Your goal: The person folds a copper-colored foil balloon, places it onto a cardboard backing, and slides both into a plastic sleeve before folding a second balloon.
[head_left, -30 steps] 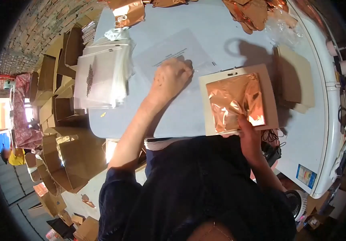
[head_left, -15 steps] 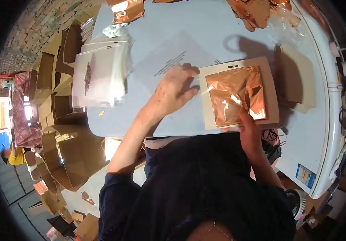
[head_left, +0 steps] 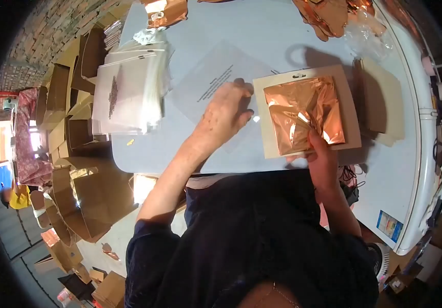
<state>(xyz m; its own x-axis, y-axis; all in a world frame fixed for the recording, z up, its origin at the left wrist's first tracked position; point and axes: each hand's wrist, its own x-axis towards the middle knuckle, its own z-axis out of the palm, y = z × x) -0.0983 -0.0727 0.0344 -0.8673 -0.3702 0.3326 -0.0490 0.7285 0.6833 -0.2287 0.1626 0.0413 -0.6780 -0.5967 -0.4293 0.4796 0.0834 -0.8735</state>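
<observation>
My right hand [head_left: 322, 154] grips the lower edge of a beige card [head_left: 352, 113], its thumb pressing on the folded copper foil packet [head_left: 303, 113] that lies on the card. My left hand [head_left: 228, 110] is left of the card, its fingers curled and partly in shadow; whether anything is between them is hidden. Beneath and beyond it, a clear printed plastic bag [head_left: 205, 72] lies flat on the table. To the left is a stack of clear bags [head_left: 128, 95] with dark print.
A pile of beige cards [head_left: 385, 102] sits at the right of the table [head_left: 262, 25]. Copper foil pieces [head_left: 321, 18] and crumpled clear plastic [head_left: 367, 38] are at the far side. Open cardboard boxes [head_left: 103, 200] stand on the left. A person in yellow [head_left: 20, 197] is far left.
The card with the foil packet has moved slightly up and tilted in my right hand. My left hand has shifted a little, and a small white spot now shows beside it.
</observation>
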